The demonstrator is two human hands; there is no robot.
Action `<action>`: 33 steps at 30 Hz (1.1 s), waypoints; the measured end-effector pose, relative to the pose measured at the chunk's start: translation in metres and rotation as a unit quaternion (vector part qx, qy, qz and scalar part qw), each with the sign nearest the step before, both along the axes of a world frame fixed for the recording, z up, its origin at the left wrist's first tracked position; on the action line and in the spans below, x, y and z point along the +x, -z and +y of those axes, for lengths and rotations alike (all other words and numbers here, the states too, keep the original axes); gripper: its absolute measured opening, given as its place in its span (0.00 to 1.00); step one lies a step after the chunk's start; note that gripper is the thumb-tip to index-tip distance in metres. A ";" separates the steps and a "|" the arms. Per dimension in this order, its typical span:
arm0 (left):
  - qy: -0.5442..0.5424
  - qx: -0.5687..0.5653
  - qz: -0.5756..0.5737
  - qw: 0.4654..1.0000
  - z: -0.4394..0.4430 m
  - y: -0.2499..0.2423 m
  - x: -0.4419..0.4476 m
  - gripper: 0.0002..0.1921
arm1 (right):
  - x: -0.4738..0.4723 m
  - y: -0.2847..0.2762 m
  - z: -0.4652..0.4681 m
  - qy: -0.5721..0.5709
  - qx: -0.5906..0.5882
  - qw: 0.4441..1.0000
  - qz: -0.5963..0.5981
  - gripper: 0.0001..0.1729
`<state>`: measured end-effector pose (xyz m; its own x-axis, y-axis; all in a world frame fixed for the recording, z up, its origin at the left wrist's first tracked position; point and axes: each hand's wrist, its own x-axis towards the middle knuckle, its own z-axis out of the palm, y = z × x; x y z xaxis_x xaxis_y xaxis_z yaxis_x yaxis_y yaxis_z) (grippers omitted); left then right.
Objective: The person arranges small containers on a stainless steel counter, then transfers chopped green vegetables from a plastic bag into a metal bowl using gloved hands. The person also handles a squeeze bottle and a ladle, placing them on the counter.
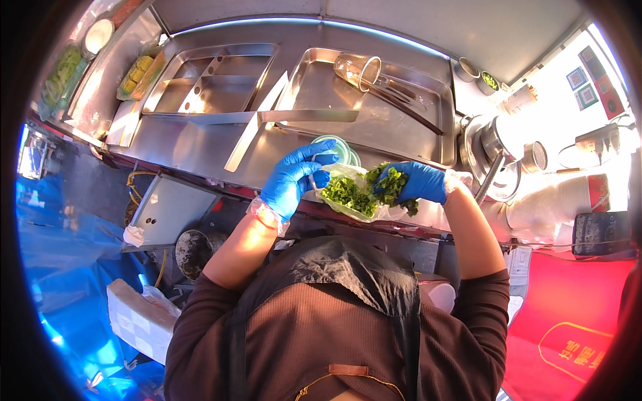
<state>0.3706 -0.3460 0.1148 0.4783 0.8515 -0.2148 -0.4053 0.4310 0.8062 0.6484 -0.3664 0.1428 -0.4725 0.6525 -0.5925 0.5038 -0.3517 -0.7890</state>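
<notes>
My left hand [299,176], in a blue glove, holds the left edge of a thin clear plastic bag [385,214], whose rim shows between the fingers. Chopped leafy greens [349,194] fill the bag's mouth. My right hand [420,181], also blue-gloved, grips a bunch of curly green leaves [392,184] over the bag's right side. Just behind the bag are pale green round lids or dishes [335,145], partly covered by my left fingers.
Behind the bag, a shallow steel tray [401,125] holds a wire-mesh strainer basket [357,71]. Crossed metal strips [258,118] lie left of it, near a divided steel tray [168,95]. Steel pots [501,138] and stacked paper bowls [549,203] stand at right.
</notes>
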 end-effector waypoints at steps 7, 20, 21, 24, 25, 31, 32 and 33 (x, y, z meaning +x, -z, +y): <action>0.025 0.013 -0.028 0.999 0.002 0.010 -0.006 0.18 | 0.081 0.020 -0.001 0.043 0.076 0.996 -0.006 0.27; 0.013 0.022 -0.012 1.000 -0.010 -0.007 -0.006 0.22 | 0.049 0.173 0.027 -0.050 0.356 0.836 -0.415 0.18; 0.016 0.025 -0.019 0.999 -0.011 -0.008 -0.004 0.22 | 0.049 0.180 0.021 -0.022 0.343 0.831 -0.437 0.19; 0.047 0.033 -0.017 0.998 -0.012 -0.004 -0.008 0.21 | 0.052 0.183 0.012 -0.021 0.346 0.831 -0.435 0.22; 0.046 0.033 -0.009 0.998 -0.013 -0.005 -0.008 0.21 | 0.050 0.178 0.011 -0.010 0.349 0.834 -0.427 0.22; 0.049 0.024 -0.005 0.998 -0.014 -0.008 -0.008 0.21 | 0.060 0.151 0.013 -0.038 0.318 0.877 -0.359 0.31; 0.050 0.026 -0.006 0.998 -0.013 -0.007 -0.008 0.21 | 0.061 0.145 0.011 -0.018 0.324 0.890 -0.320 0.32; 0.051 0.028 -0.008 0.998 -0.013 -0.005 -0.008 0.21 | 0.064 0.139 0.008 0.003 0.330 0.901 -0.282 0.33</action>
